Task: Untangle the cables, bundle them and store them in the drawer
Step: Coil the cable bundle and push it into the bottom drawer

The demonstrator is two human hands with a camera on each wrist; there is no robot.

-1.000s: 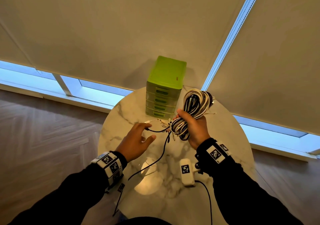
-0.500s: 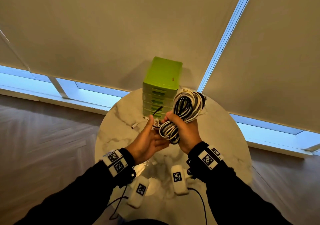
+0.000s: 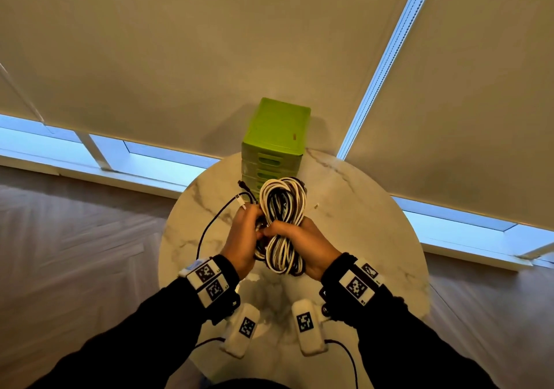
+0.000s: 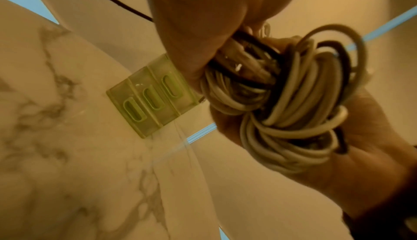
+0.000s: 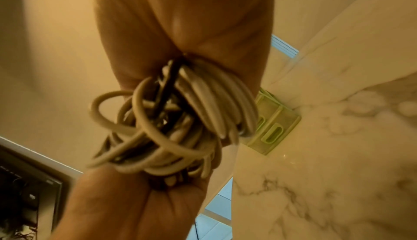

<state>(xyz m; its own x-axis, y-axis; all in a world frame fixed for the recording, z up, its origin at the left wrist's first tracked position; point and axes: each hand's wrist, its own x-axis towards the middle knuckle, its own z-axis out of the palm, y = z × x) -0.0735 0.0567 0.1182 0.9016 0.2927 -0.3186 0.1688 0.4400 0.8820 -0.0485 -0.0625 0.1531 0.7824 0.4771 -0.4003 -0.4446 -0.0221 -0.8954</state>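
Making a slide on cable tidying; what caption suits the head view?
Both hands, left hand and right hand, grip a coiled cable bundle above a marble table, before green drawers.

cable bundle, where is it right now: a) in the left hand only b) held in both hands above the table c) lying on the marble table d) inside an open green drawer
b: the cable bundle is gripped by both the left hand and the right hand, raised in front of the green drawer unit, whose visible drawers look shut.
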